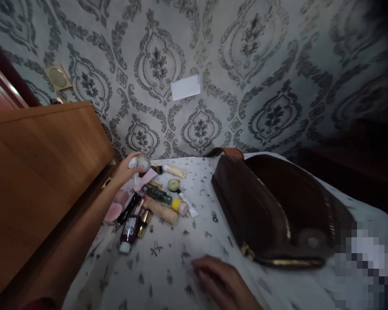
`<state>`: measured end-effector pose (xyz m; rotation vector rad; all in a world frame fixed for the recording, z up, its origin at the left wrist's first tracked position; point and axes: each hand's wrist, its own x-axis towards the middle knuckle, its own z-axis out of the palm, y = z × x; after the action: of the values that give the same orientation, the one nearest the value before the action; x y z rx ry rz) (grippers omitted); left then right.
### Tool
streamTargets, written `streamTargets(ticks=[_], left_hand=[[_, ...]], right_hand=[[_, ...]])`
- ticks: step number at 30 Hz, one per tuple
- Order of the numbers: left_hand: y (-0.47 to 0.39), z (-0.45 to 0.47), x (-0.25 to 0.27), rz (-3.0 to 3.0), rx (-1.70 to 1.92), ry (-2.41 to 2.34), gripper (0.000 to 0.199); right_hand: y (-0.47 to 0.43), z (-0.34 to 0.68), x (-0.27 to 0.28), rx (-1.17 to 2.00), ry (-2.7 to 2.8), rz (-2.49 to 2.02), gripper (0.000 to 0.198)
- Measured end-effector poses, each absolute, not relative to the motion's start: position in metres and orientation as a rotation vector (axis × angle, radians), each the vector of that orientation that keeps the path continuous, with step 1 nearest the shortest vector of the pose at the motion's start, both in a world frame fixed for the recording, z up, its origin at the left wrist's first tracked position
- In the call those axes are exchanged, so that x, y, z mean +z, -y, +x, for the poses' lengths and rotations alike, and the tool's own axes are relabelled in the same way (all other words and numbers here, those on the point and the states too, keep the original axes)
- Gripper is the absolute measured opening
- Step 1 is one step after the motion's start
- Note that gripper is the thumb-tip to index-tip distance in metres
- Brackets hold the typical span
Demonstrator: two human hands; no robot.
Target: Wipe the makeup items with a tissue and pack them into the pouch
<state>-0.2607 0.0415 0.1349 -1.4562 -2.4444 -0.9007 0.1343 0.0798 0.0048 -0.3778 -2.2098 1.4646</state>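
Observation:
My left hand [127,170] reaches over the far left of the bed and is closed around a small clear bottle with a white cap [141,163]. Below it lies a cluster of cosmetics: a pink tube [147,177], a dark green tube [157,193], a beige tube [161,210] and a dark red bottle with a white cap [129,232]. My right hand [221,277], a little blurred, hovers or rests low over the sheet, its fingers loosely bent and apart, nothing visible in them. To its right lies a dark brown bag [245,206], unzipped.
A patterned white sheet [168,267] covers the bed. Near the cluster are a cream tube [175,171], a round yellowish jar [173,185] and a white tube [189,206]. A wooden cabinet [45,155] borders the left side; a papered wall [200,51] stands behind.

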Motion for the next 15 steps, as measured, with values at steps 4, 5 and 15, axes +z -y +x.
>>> streamTargets(ticks=[4,5,15], left_hand=[[-0.010,-0.151,0.105,-1.999,-1.182,2.138,0.052],[-0.003,-0.124,0.096,-2.039,-1.159,2.135,0.051],[0.036,-0.009,0.031,-2.063,-1.068,2.059,0.066]], right_hand=[[-0.076,0.130,0.023,1.864,1.947,-0.508,0.052],[-0.077,0.127,0.025,1.895,1.895,-0.529,0.055],[-0.102,0.120,0.007,1.443,2.050,-0.294,0.049]])
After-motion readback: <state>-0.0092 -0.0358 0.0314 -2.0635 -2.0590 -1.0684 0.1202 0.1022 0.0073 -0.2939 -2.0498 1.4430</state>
